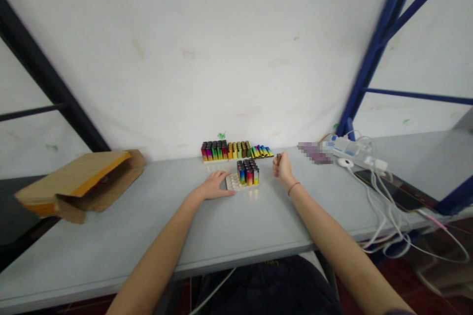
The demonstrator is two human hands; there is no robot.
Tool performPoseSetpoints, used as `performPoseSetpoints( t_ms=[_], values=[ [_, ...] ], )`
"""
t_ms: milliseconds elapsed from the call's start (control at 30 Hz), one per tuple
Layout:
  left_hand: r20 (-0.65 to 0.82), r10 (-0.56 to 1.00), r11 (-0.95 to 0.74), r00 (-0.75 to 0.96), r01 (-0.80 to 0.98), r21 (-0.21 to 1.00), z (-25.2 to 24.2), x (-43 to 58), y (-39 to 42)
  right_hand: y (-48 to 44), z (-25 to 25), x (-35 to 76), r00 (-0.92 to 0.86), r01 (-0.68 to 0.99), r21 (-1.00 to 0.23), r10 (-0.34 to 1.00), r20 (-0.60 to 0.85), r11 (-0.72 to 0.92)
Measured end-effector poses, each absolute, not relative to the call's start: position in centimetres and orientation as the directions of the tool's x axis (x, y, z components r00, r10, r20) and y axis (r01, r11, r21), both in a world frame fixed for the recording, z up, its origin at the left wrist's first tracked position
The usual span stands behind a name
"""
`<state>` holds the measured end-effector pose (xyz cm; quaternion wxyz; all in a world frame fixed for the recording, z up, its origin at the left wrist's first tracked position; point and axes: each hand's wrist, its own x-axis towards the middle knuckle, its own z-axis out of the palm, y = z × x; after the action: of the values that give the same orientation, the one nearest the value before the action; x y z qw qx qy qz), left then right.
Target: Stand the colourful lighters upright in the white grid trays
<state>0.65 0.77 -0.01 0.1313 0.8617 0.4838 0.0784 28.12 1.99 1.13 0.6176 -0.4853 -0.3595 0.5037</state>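
A white tray with round holes (232, 183) lies on the table in front of me, and several colourful lighters with dark tops (247, 173) stand upright in its right part. My left hand (215, 186) grips the tray's left end, thumb along the near edge and fingers at the far side. To the right of the tray, my right hand (284, 171) is closed in a fist around a lighter (279, 157), whose dark top pokes out above the fingers. The rest of that lighter is hidden by the hand.
Against the wall stand a block of dark-topped lighters (214, 151) and a row of yellowish ones (239, 149), with several loose lighters (261, 151) lying beside them. An open cardboard box (84, 177) sits at left. A power strip (354, 150), white cables (380, 206) and a phone (395, 189) occupy the right.
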Motion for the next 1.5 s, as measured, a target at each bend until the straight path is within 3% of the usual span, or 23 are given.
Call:
performPoseSetpoints(
  t_ms=[100,167,267,433,700,767,833,933,1033,1100,1500],
  values=[
    [0.005,0.854,-0.497,0.520,0.813,0.303,0.0,0.7,0.7,2.0,1.2,27.7,0.292,-0.311,-0.950,0.953,-0.077,0.018],
    [0.005,0.853,-0.499,0.522,0.812,0.302,-0.1,0.7,0.8,1.9,1.2,27.4,0.280,-0.252,-0.966,0.960,-0.015,0.058],
    [0.009,0.855,-0.497,0.519,0.814,0.301,-0.2,0.7,0.8,1.5,1.5,27.0,0.225,-0.129,-0.972,0.960,0.166,0.198],
    [0.029,0.849,-0.510,0.527,0.804,0.305,-0.4,0.7,0.9,0.1,3.3,27.4,0.141,-0.008,-0.875,0.867,0.478,0.484],
    [0.035,0.849,-0.509,0.527,0.798,0.322,-0.5,0.6,1.0,-0.3,3.3,27.6,-0.109,-0.135,-0.898,0.895,0.433,0.418],
    [0.040,0.852,-0.505,0.521,0.800,0.323,-0.5,0.6,1.0,-0.6,3.0,26.9,-0.149,-0.069,-0.882,0.869,0.472,0.467],
    [0.041,0.856,-0.500,0.516,0.804,0.322,-0.5,0.7,1.0,-0.9,2.9,26.1,-0.195,0.100,-0.810,0.810,0.553,0.577],
    [0.036,0.860,-0.493,0.510,0.809,0.319,-0.5,0.8,0.9,-1.6,2.6,25.1,-0.321,0.369,-0.562,0.669,0.670,0.740],
    [0.034,0.864,-0.487,0.502,0.817,0.310,-0.3,0.9,0.7,-1.9,2.3,24.6,-0.410,0.518,-0.339,0.576,0.707,0.785],
    [0.028,0.864,-0.486,0.503,0.819,0.305,-0.2,1.0,0.6,-1.8,2.0,24.5,-0.438,0.569,-0.262,0.557,0.706,0.780],
    [0.045,0.861,-0.491,0.507,0.804,0.335,-0.4,0.8,0.8,-1.4,1.7,24.7,-0.429,0.618,-0.208,0.546,0.720,0.759]
  ],
)
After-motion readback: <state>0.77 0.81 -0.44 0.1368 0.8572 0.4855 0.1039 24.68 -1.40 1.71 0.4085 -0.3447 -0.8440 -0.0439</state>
